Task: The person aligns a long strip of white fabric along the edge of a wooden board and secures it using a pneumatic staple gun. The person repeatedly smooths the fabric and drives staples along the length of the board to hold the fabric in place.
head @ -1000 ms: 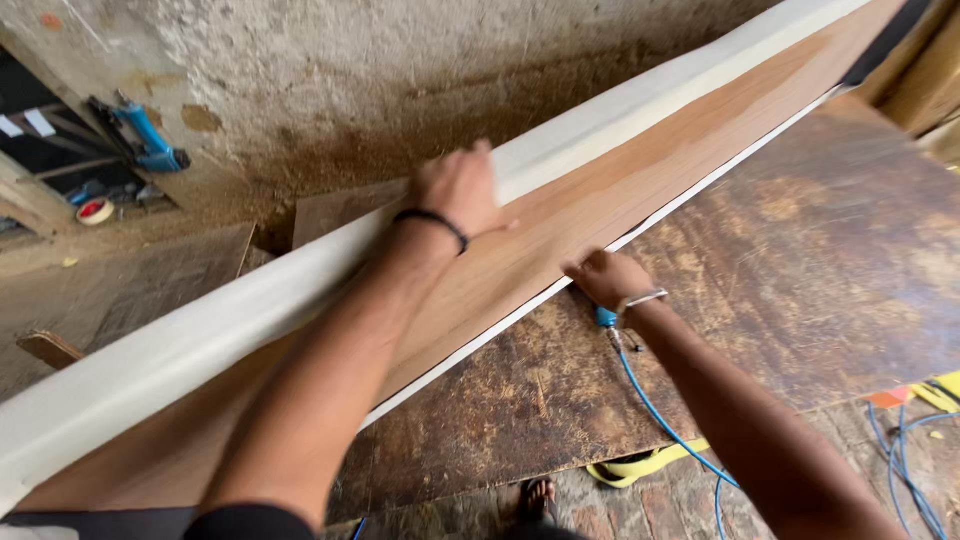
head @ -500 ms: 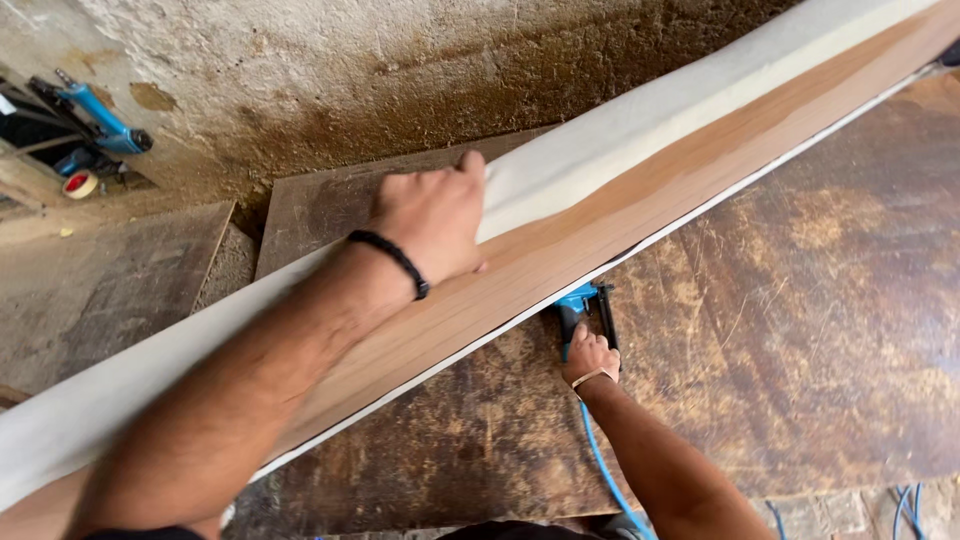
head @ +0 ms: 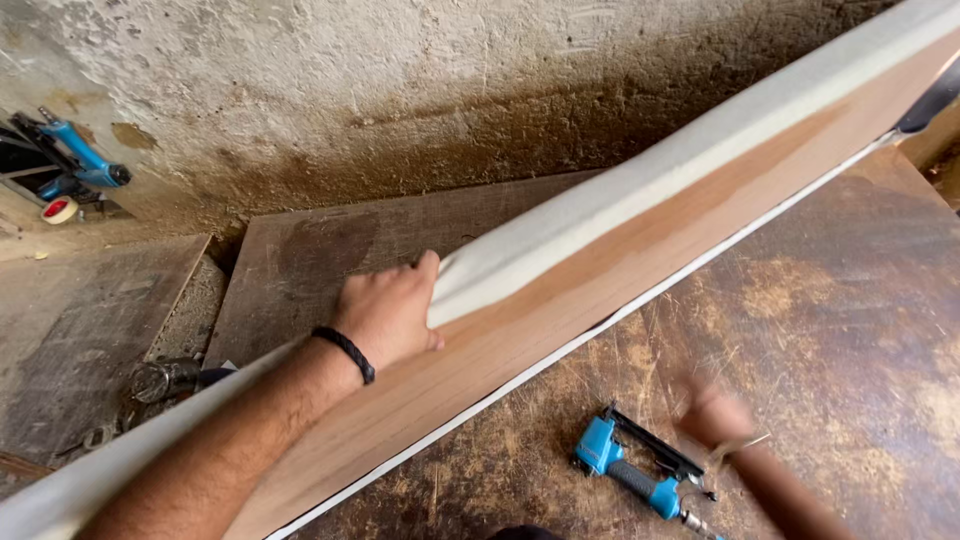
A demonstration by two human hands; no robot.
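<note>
**Board Held on Edge, Nail Gun Lying Beside It**

The left hand [head: 388, 318] pressed flat, fingers spread, on the top edge of a long wooden board [head: 600, 290] that ran slantwise across the stained counter [head: 860, 300]. The right hand [head: 715, 415] was blurred just beside a blue nail gun [head: 632, 470] near the counter's front edge; its grip could not be told. The board walled off the rough wall [head: 400, 90] behind. A second blue tool [head: 75, 155] lay far left. Open counter remained at right.
</note>
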